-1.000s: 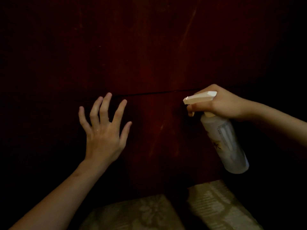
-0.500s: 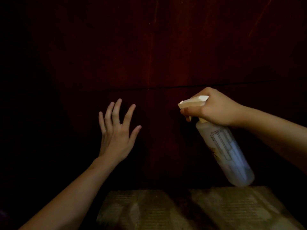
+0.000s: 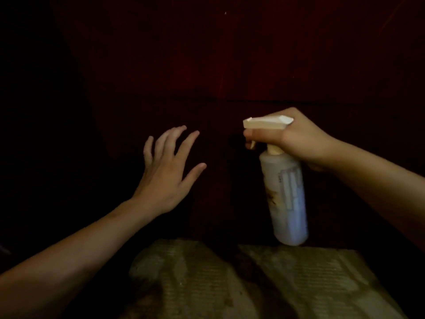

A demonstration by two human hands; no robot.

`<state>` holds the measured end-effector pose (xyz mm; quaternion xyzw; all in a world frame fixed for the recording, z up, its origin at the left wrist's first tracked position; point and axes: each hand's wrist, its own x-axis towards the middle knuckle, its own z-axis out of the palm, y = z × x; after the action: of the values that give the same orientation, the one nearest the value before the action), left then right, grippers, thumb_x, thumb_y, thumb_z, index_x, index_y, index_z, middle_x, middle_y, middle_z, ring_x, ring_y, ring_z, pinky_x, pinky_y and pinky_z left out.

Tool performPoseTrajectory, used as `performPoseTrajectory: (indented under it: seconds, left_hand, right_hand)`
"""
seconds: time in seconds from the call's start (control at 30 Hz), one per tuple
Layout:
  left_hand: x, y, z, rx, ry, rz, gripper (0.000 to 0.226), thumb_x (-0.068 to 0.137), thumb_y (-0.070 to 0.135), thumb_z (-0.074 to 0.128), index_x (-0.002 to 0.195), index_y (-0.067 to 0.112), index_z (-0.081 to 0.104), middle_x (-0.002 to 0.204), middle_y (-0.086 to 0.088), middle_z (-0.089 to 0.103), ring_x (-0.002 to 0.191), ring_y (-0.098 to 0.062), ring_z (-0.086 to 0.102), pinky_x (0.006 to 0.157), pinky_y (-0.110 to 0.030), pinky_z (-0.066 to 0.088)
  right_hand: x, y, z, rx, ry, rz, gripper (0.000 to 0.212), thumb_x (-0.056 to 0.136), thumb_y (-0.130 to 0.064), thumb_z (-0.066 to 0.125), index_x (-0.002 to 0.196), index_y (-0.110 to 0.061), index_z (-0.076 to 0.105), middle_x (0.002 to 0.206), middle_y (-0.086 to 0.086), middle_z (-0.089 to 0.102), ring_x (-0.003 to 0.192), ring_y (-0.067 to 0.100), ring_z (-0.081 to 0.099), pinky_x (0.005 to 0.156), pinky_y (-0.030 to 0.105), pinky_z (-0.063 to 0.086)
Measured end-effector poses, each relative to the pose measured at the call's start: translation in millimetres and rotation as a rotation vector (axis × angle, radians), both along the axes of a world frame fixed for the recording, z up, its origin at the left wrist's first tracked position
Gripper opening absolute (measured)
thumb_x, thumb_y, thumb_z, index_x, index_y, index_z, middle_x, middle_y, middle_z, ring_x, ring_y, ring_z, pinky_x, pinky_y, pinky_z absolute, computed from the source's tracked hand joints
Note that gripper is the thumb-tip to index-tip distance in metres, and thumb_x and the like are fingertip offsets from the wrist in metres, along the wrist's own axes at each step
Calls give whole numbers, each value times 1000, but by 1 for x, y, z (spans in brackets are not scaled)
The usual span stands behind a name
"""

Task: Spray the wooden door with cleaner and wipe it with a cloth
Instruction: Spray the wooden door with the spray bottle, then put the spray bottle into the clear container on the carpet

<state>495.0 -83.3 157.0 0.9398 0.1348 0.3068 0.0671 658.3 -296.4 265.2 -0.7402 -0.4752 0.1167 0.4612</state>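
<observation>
Spraying stage, dim light. The right hand (image 3: 305,139) is wrapped around the neck of the bottle (image 3: 285,199), with a finger curled over the trigger below the white nozzle (image 3: 264,123). The nozzle points left, along the door (image 3: 230,65) more than squarely at it. The bottle hangs almost upright, just in front of the door's lower part. Left of the bottle, well apart from it, the left hand (image 3: 167,176) is empty, fingers spread, held up close to the door; whether the fingertips touch the wood cannot be told. Below the bottle lies a pale patterned floor covering (image 3: 310,279). No cloth is in view.

Likely risks: with the nozzle aimed this way, a pull of the trigger would probably wet the left hand or drift past the wood; excess cleaner may run down onto the covering; with no cloth at hand, the spray could dry or streak before wiping begins.
</observation>
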Motion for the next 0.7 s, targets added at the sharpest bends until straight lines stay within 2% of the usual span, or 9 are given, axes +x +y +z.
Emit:
performPoseTrajectory:
  seconds: [0.07,0.17,0.3,0.37,0.43,0.5,0.57,0.63,0.7]
  left_hand:
    - [-22,-17,1,-206,35,-105,74,97,71,37,161,35,25,165,10,20,154,-10,14,127,-45,14]
    - [-56,-49,-2,-701,95,-191,89,80,74,58,157,41,29,155,24,33,143,8,30,116,-17,27]
    - [-94,-62,-26,-926,8,-151,71,71,55,79,128,62,38,126,41,54,120,25,47,95,-2,40]
    - [-118,-62,-38,-956,-57,-96,65,76,41,85,121,60,43,121,35,61,117,20,54,94,-9,50]
    - [-147,-60,-54,-956,-105,-57,66,76,43,86,127,53,45,125,29,64,120,12,59,98,-18,55]
    - [-181,-57,-75,-971,-201,6,69,76,45,88,133,41,49,126,32,64,121,8,61,97,-15,52]
    - [-217,-55,-95,-986,-249,67,67,80,41,85,138,35,52,128,32,64,121,5,63,96,-16,53]
    - [-252,-58,-111,-988,-243,122,66,85,44,79,141,50,46,131,22,66,122,-5,66,96,-28,58]
    - [-278,-60,-132,-923,-210,154,60,92,33,73,145,38,45,131,5,67,121,-18,68,94,-46,60]
  right_hand:
    - [-13,10,-3,33,73,66,25,92,-24,74,98,0,77,96,13,78,97,29,74,98,49,55]
    - [-47,33,-13,72,158,178,26,93,-20,72,107,2,75,102,15,78,103,32,73,98,49,55]
    - [-102,71,-33,133,286,320,29,93,-21,71,111,1,73,108,18,76,109,31,70,99,46,53]
    - [-126,82,-46,104,392,372,38,87,-29,73,116,-4,71,115,17,73,112,29,69,100,48,52]
    - [-151,92,-62,29,403,480,47,82,-28,76,123,-6,67,116,17,71,112,27,68,96,48,56]
    - [-176,97,-84,-83,342,612,49,82,-14,80,127,-13,61,110,2,74,107,10,71,86,29,60]
    - [-198,97,-111,-198,293,710,64,80,-11,84,135,-24,53,116,-10,70,109,-2,68,89,19,56]
    - [-222,98,-143,-275,191,765,76,79,-21,87,136,-43,43,122,-30,62,115,-12,60,92,12,52]
    - [-243,99,-171,-283,155,704,78,78,-30,87,134,-52,38,113,-47,55,111,-24,52,85,3,48]
